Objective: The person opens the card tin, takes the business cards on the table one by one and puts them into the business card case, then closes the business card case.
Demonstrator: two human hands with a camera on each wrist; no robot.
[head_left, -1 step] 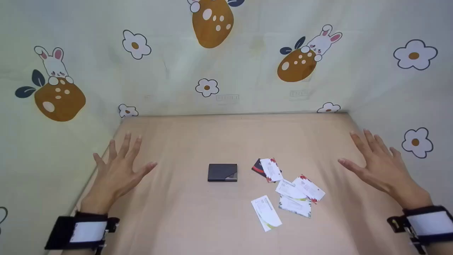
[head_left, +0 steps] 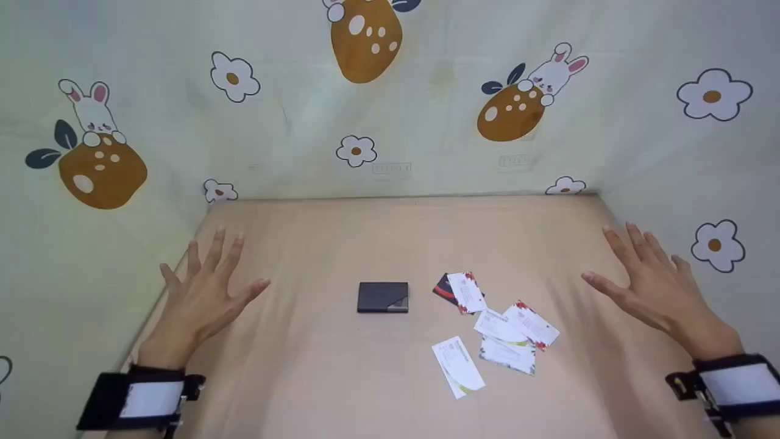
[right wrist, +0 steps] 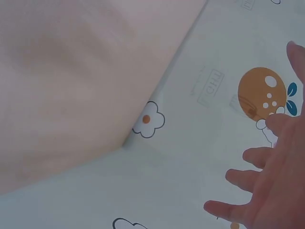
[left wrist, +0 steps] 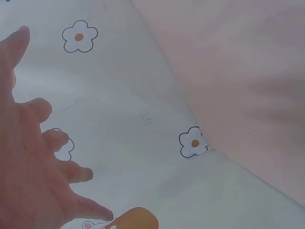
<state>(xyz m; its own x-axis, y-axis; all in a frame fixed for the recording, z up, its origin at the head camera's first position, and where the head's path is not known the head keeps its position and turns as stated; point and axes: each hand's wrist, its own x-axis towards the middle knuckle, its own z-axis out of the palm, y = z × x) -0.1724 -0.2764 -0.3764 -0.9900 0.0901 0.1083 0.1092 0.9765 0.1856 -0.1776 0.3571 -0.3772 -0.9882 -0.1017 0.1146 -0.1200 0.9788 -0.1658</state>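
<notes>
Over the left side of the table, my left hand [head_left: 204,299] is spread with its fingers apart and holds nothing. My right hand [head_left: 661,292] is spread likewise over the right side, also holding nothing. Between them lies a dark card case [head_left: 381,297] with a silvery corner. Right of the case, a white card with red edges [head_left: 468,292] overlaps a black and red card [head_left: 446,289]. Several more white cards [head_left: 503,327] overlap nearer my right hand. Closer to me is a pair of white and green cards [head_left: 458,366], partly stacked. The wrist views show only the spread fingers, no cards.
A tan cloth [head_left: 329,238] covers the table. Pale curtain-like walls [head_left: 292,158] printed with flowers, rabbits and orange fruit enclose its back and sides. Each wrist wears a black band [head_left: 143,396] with a white patch.
</notes>
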